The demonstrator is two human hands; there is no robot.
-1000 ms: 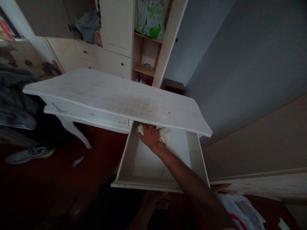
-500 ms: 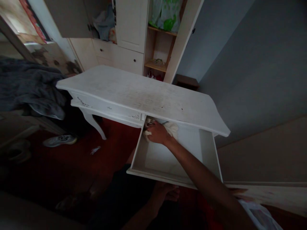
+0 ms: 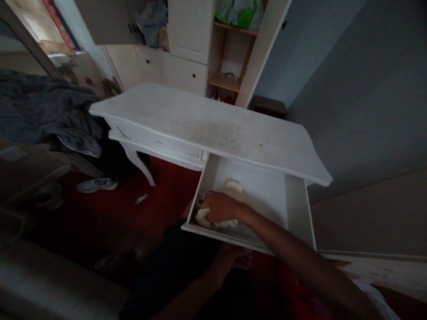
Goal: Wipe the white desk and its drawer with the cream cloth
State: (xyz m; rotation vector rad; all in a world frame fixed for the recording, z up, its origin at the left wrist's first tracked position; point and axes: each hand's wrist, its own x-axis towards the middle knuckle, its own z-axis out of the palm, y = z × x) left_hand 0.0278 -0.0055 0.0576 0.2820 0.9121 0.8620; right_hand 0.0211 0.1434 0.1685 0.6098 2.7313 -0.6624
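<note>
My right hand [image 3: 218, 207] is inside the pulled-out white drawer [image 3: 267, 178], fingers closed on a cream cloth [image 3: 235, 189]. The bunched cloth lies against the drawer's bottom, by its front left corner, and partly shows behind and below the hand. Just under the drawer's front edge is my left hand [image 3: 233, 260], loosely bent with nothing visible in it; whether it touches the drawer is unclear in the dark. The drawer belongs to a white desk [image 3: 167, 102] whose top has dark smudges and small specks.
A white cabinet [image 3: 190, 26] with open doors stands behind the desk. Dark grey fabric [image 3: 43, 111] is heaped at left. A shoe [image 3: 96, 185] and a small pale scrap [image 3: 141, 199] lie on the red floor. A grey wall [image 3: 376, 102] rises at right.
My right hand has drawn the cloth from the drawer's back left toward its front left corner. The view has shifted slightly. My left hand stays beneath the drawer front.
</note>
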